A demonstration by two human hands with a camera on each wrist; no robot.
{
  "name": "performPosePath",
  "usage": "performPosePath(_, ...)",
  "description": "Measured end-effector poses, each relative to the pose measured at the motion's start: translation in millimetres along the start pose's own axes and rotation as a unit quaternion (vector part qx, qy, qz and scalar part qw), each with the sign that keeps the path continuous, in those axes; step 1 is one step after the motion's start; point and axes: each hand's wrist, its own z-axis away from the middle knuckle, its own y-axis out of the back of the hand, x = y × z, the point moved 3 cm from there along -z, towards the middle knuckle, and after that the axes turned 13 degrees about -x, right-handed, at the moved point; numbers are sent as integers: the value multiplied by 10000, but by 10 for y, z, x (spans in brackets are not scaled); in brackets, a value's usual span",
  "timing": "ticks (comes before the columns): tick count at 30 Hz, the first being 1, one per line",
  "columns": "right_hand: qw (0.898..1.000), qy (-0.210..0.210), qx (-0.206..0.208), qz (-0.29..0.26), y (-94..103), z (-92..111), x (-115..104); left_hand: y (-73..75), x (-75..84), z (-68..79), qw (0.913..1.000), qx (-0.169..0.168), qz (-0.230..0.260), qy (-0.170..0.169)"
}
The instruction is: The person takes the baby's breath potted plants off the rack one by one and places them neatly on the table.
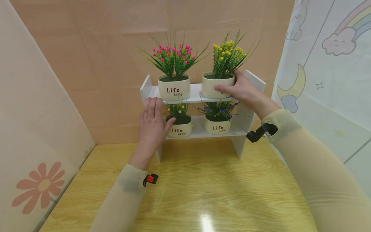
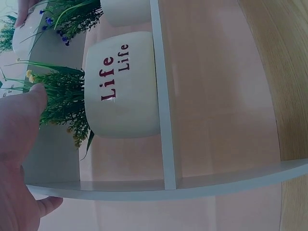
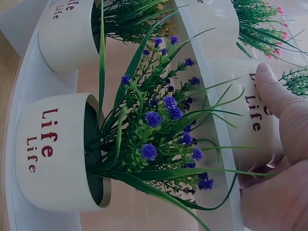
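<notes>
On the upper board of a white two-tier shelf (image 1: 214, 134), my right hand (image 1: 246, 90) grips a cream pot with yellow flowers (image 1: 210, 87). Its thumb lies across the front lettering; the other fingers are mostly hidden behind the pot's right side. My left hand (image 1: 152, 124) rests at the shelf's left end, fingers fairly straight and thumb spread. In the left wrist view, a finger (image 2: 50, 204) shows outside the side panel (image 2: 110, 195). Beside the gripped pot stands a cream pot with pink flowers (image 1: 174, 90).
The lower board holds a yellow-flowered pot (image 1: 181, 130) behind my left thumb and a purple-flowered pot (image 1: 217, 127) to its right. The shelf stands on a wood-grain table (image 1: 203, 187). Patterned panels (image 1: 43, 122) flank the table, and a tan backdrop (image 1: 95, 64) hangs behind.
</notes>
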Motion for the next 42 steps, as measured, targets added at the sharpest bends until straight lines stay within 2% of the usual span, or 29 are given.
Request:
performPosePath(6, 9999, -71, 55, -120, 1, -6, 26, 7, 8, 8, 10000, 9, 33, -10)
performPosePath(15, 9996, 88, 246, -126, -17, 32, 6, 25, 23, 5, 10000, 18, 33, 4)
performPosePath(24, 9982, 209, 522, -229, -37, 92, -1, 40, 35, 11, 9998, -141, 16, 124)
performPosePath(34, 9969, 451, 642, -117, -24, 244, -34, 45, 59, 16, 9998, -164, 47, 126)
performPosePath(42, 9968, 361, 717, 43, -4, 403, -83, 50, 62, 36, 9999, -30, 104, 51)
